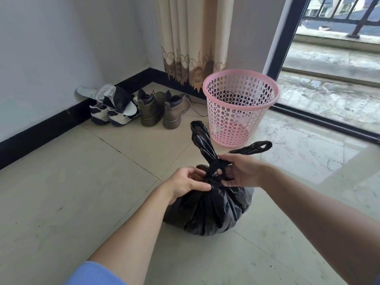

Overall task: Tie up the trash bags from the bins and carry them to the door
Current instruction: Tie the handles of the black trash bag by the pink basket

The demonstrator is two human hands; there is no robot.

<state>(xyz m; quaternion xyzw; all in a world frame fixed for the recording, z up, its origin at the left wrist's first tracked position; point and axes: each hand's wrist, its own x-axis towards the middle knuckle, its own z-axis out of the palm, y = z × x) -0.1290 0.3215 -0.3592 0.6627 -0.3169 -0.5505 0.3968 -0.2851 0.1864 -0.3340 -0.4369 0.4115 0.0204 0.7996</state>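
Note:
A full black trash bag (207, 212) sits on the tiled floor in front of me. Its neck is gathered into a knot, and two twisted ends stick out: one stands upright, the other points right. My left hand (185, 184) pinches the bag's neck from the left. My right hand (240, 171) grips the knotted strands from the right, with a finger through the loop. Just behind the bag stands a pink perforated bin (240, 103), with no bag in it.
Two brown boots (162, 110), white sneakers (109, 116) and slippers lie by the black skirting in the corner at left. A beige curtain (193, 38) hangs behind the bin. A dark-framed sliding glass door (287, 38) opens onto a wet balcony at right.

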